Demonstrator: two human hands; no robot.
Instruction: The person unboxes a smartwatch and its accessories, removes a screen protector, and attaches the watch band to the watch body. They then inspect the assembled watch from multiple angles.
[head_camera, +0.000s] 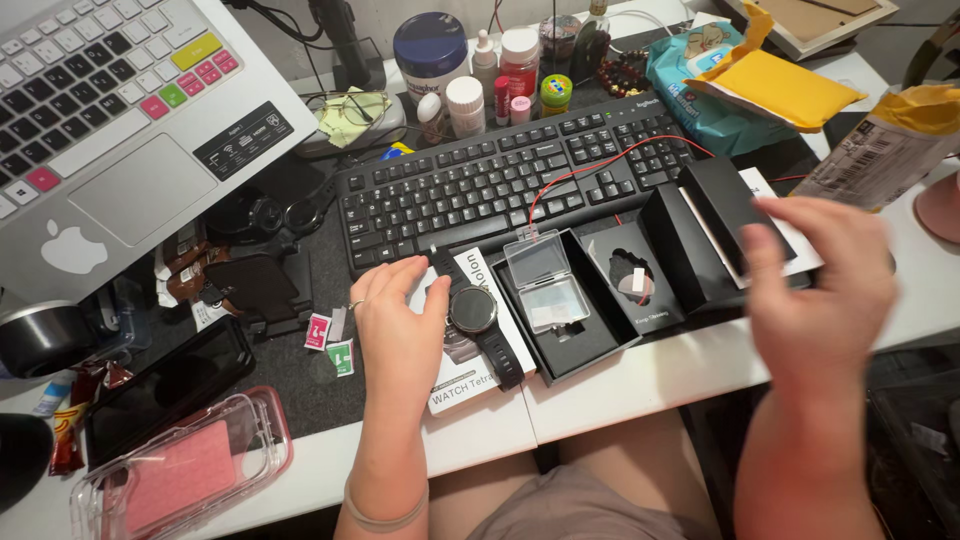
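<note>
Your left hand (398, 322), open, half-hides the smartwatch (473, 310); your right hand (825, 290), blurred, open, empty, over the cluttered white desk (620, 385) edge.

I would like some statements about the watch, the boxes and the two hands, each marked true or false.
1. The left hand rests beside the round black watch. True.
2. The watch lies inside the open black box. False: it lies on a white box, left of the black one.
3. A small clear plastic case sits in the open black box. True.
4. The right hand holds the clear case. False: it is blurred, raised near the black box lid, and holds nothing that can be seen.
5. The black keyboard lies behind the watch. True.
</note>
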